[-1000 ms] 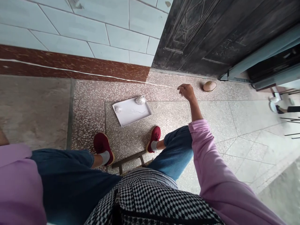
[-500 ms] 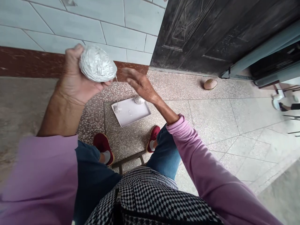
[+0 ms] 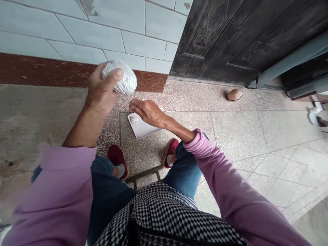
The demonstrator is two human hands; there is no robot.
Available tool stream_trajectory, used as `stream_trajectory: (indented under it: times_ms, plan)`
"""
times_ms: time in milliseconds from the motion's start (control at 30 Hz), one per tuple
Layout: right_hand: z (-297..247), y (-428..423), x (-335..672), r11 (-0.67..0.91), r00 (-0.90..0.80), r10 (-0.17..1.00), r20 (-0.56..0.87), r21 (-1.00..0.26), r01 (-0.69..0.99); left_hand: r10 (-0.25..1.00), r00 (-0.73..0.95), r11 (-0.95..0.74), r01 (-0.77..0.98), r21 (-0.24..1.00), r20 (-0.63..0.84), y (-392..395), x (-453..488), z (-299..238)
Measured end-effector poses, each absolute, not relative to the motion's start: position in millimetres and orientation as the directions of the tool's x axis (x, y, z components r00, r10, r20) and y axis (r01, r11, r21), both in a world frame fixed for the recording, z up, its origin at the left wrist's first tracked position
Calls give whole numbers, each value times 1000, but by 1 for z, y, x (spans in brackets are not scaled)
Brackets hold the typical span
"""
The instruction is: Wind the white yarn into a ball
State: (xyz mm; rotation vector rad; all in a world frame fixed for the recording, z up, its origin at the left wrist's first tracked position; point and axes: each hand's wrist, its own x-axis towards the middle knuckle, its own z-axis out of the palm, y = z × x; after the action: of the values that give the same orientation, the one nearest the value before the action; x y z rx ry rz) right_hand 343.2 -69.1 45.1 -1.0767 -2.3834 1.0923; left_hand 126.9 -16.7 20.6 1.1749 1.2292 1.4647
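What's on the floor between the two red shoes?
Just bare speckled floor, seen in the head view, between the left red shoe and the right red shoe. A wooden bar sits just below that gap.

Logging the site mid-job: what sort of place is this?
Probably the entrance of a house, a doorstep or porch. A dark panelled door stands open beside a wall of pale tiles with a red skirting, and the floor is speckled stone.
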Motion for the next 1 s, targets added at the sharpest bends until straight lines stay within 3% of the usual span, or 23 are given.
stream_trajectory:
  times_ms: [133,233,333,500,733,867,1000]
  plan:
    - [57,-66,357,476,-702,709,69,-781,404,935,-263,-128,378,917,239,-23,125,20]
    - [64,-53,373,470,-590,787,178,-793,388,971,-141,-105,476,873,194,-36,121,29]
    - [70,-42,386,430,-449,865,223,-791,435,996,40,-87,365,927,78,-52,124,38]
    - [76,-42,388,404,-402,891,211,-774,489,955,293,-12,185,983,-43,-67,136,44]
    - [73,-43,381,353,-367,914,173,-784,510,944,328,-25,203,979,-44,-69,143,38]
    - [65,-38,384,396,-368,898,241,-808,436,957,283,25,150,988,-67,-66,143,36]
    - [57,-31,383,374,-372,902,219,-827,419,952,297,59,73,996,-78,-69,144,46]
